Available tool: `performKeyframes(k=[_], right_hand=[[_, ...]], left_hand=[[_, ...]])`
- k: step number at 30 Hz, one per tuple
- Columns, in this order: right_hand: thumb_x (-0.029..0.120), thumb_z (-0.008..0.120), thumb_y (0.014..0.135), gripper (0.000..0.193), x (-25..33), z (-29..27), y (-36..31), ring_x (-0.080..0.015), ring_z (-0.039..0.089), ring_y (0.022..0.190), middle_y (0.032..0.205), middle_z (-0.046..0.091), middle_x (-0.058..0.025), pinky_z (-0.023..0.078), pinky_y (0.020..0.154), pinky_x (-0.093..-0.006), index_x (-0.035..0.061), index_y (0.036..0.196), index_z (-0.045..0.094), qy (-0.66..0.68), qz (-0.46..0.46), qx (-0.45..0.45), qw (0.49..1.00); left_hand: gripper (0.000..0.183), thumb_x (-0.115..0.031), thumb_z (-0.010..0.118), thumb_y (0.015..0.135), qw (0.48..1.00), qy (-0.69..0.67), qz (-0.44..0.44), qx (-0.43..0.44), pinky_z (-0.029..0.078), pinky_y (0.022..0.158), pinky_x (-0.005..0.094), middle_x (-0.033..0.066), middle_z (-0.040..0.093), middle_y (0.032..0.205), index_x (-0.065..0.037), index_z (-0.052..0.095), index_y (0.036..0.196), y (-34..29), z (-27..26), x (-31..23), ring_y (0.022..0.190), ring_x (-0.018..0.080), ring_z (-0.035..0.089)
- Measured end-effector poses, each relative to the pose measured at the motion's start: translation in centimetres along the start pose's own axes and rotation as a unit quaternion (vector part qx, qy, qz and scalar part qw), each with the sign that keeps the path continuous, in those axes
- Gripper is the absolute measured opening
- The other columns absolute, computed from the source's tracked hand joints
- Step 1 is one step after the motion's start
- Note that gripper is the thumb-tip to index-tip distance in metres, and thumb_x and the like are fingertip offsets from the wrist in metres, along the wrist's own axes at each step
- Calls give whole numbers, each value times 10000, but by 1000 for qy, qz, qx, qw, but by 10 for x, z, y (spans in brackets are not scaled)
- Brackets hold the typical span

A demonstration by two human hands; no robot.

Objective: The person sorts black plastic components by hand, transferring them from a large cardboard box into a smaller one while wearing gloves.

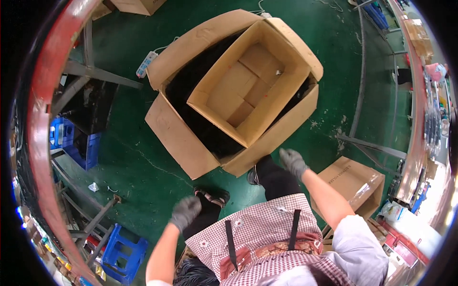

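My left hand (186,213), in a grey glove, hovers by my left knee; its fingers are blurred, and no object shows in it. My right hand (293,163), gloved alike, is beside my right knee with fingers loosely stretched and nothing in them. In front of me on the floor stands a big cardboard box (179,136) with its flaps folded outward. Dark material (210,131) lines or fills it. Inside sits a smaller open cardboard box (229,93), tilted in view, with only small scraps on its bottom.
A closed-sided cardboard carton (348,181) lies to my right. Blue plastic stools (125,252) and a blue crate (86,145) stand at left under a red-edged bench (40,95). A power strip (146,64) lies beyond the box's left corner. Metal-legged racks (372,145) line the right.
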State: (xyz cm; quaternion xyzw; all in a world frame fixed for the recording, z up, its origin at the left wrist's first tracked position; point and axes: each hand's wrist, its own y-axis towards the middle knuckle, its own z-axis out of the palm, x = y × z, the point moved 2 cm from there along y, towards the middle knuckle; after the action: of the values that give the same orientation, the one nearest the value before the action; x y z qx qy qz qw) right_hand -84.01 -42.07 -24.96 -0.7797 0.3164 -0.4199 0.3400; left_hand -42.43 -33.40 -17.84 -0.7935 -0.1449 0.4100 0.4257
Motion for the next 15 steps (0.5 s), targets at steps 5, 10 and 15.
performKeyframes(k=[5,10,15], right_hand=[[398,605,776,417,62,36,98,-231,573,700,815,568,-97,508,601,-350,35,967,532,255,73,-32,964],[222,644,742,437,29,51,156,-274,575,873,975,575,-125,499,749,-405,29,1097,480,372,-76,13,925],[130,653,722,352,15,60,121,-229,586,833,979,584,-113,502,728,-359,13,1032,534,380,-179,41,907]], left_hand=[[585,-330,655,737,996,-56,45,-45,434,832,308,174,557,1081,-15,453,1186,151,-4,-63,961,245,563],[816,-403,687,702,971,-193,106,-98,418,851,299,186,528,1114,58,313,1261,244,43,-57,984,265,541],[646,-353,726,674,913,-380,103,-109,428,804,306,135,573,1014,7,433,1123,264,52,-89,916,217,548]])
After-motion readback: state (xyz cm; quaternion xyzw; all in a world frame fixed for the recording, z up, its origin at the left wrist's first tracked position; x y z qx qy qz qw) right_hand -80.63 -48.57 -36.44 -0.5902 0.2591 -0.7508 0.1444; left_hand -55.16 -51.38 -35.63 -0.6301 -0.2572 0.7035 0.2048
